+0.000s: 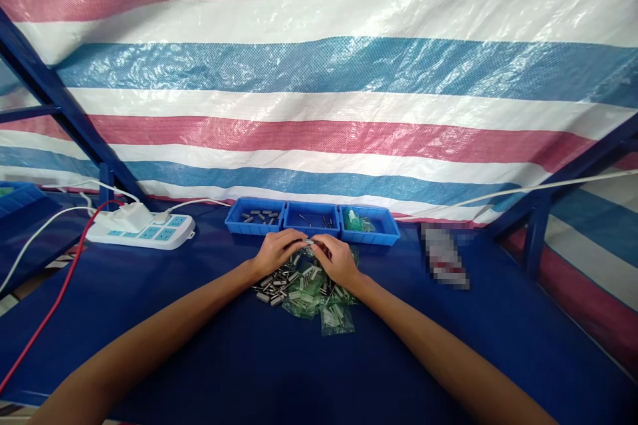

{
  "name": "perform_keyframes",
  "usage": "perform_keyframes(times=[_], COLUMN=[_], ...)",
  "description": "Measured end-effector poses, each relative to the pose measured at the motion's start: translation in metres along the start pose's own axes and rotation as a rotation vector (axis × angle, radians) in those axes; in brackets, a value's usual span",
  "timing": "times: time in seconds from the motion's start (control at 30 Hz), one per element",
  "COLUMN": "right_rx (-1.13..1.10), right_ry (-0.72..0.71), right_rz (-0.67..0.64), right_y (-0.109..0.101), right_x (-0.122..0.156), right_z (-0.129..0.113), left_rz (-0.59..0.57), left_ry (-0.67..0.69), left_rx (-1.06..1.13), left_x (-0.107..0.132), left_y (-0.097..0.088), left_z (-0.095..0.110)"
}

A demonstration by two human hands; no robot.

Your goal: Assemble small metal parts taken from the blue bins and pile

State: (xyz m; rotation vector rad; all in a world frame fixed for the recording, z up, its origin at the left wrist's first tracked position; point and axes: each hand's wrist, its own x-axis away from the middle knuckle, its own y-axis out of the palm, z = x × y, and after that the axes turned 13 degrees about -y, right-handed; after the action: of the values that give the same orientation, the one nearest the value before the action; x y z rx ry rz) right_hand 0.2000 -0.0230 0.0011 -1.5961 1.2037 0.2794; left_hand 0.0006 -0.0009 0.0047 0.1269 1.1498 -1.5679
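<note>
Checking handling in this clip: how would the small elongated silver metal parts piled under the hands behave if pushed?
The small elongated silver metal parts look stiff, probably heavy for their size. Loose in a heap, they would likely scatter; rounded ones may roll.

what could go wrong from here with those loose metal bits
The small metal piece between the left hand and right hand might slip and drop among the loose metal pieces, getting lost there. A forward reach could also knock the blue plastic trays, perhaps spilling what they hold.
</note>
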Motion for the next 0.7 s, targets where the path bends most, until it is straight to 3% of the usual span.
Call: perform_keyframes(times=[0.7], right_rx=[-0.006], right_ry=[0.041], right_rz=[0.037], right_y=[0.0000], right_x=[0.0004], right_z=[-0.0011], left_rz=[0.017], left_ry=[-0.013], left_rx=[-0.053], left_x=[0.0003], left_y=[0.0010], left_z=[-0.0007])
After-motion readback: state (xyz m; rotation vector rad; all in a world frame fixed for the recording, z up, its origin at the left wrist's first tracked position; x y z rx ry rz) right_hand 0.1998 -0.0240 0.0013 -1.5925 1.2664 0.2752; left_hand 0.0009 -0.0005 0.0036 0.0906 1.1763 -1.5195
